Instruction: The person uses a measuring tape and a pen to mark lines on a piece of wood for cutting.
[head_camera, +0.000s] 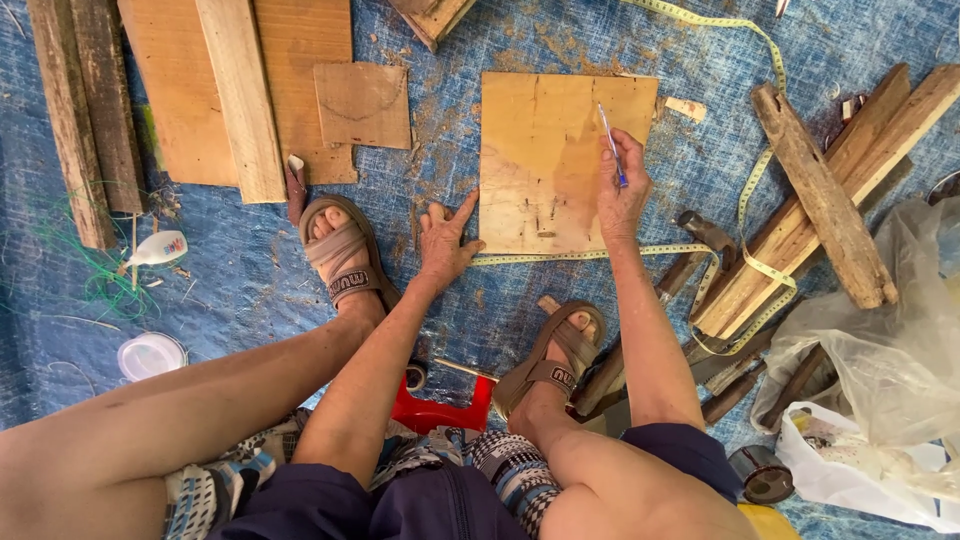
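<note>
Right hand (622, 196) pinching blue pen (612, 146) over square plywood panel (545, 160); left hand (445, 238) open, fingertip seemingly touching panel's edge.

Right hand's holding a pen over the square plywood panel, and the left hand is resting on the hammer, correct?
Not quite. In the head view the left hand rests at the plywood panel's lower left corner, not on the hammer. The right hand does hold the pen.
</note>
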